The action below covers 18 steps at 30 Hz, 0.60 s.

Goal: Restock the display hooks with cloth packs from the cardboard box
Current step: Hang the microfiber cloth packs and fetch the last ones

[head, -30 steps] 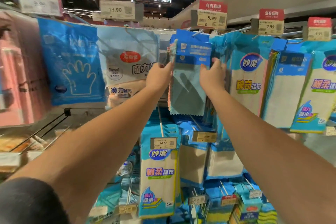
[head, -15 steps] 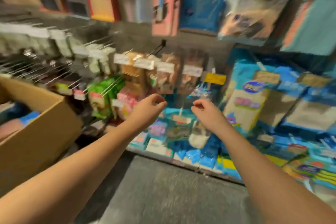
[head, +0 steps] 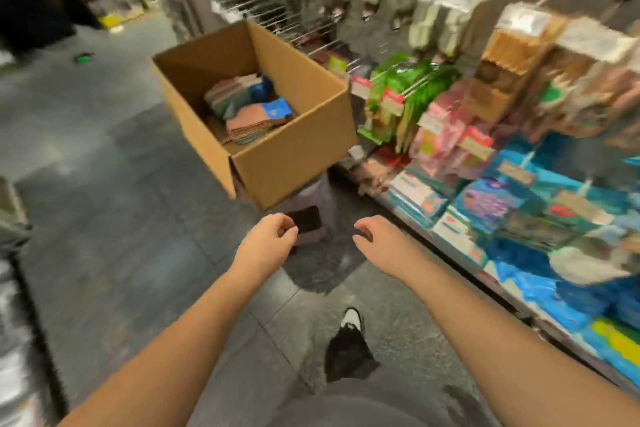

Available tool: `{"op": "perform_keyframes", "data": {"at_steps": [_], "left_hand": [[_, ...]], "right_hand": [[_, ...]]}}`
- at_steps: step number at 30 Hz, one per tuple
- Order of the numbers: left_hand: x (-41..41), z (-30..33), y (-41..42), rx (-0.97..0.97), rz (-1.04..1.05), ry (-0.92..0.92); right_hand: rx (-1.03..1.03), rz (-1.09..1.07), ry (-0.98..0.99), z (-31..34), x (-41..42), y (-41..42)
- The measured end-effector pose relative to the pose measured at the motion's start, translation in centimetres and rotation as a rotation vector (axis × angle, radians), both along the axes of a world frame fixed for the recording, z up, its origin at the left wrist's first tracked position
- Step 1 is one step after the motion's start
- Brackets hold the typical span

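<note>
cardboard box (head: 291, 163) open-topped, display hooks (head: 429, 76) crowding right

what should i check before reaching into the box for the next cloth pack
1. Left hand free: ok, fingers loosely curled, holding nothing.
2. Right hand free: ok, holding nothing.
3. Cardboard box open at the top: ok, no flaps over the opening.
4. Cloth packs left inside: ok, a stack of pink and teal packs lies at the bottom.
5. Box steady on its support: cannot tell, it sits on a dark stool and overhangs it, and the picture is blurred.
6. Way to the box clear: ok, only bare floor lies between the hands and the box.
</note>
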<state>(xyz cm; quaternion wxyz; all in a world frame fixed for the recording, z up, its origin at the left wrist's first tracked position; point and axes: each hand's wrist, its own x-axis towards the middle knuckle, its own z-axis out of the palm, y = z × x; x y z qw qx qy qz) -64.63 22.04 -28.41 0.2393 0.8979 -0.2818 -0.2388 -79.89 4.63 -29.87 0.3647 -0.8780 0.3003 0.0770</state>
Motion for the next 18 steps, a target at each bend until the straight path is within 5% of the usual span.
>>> {"op": "perform_keyframes", "data": {"at_steps": [18], "left_hand": [[33.9,-0.3,-5.7,0.100,0.194,0.006]], "right_hand": [[0.114,0.151,-0.022,-2.0,38.5,-8.1]]}}
